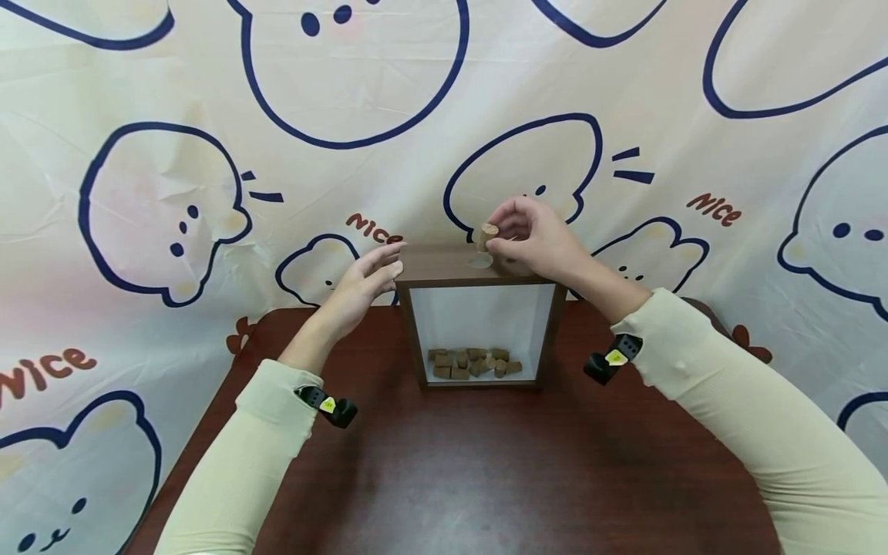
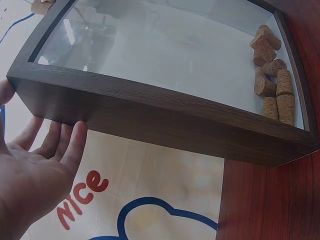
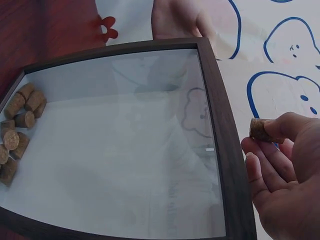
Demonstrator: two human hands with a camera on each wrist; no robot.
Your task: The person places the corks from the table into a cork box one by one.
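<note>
A brown wooden box frame (image 1: pixel 479 282) with a clear front stands upright on the table, and a round hole (image 1: pixel 480 263) shows in its top. Several corks (image 1: pixel 475 364) lie heaped on its floor inside. Just above the hole, my right hand (image 1: pixel 537 237) pinches one cork (image 3: pixel 259 129) between thumb and fingers. On the other side, my left hand (image 1: pixel 355 297) rests its fairly straight fingers against the box's upper left corner; in the left wrist view the fingertips (image 2: pixel 79 131) touch the side panel.
The box stands near the back edge of a dark red-brown table (image 1: pixel 472 470). Behind it hangs a pale cloth (image 1: pixel 409 177) printed with blue-outlined cartoon figures. Each wrist carries a small black camera.
</note>
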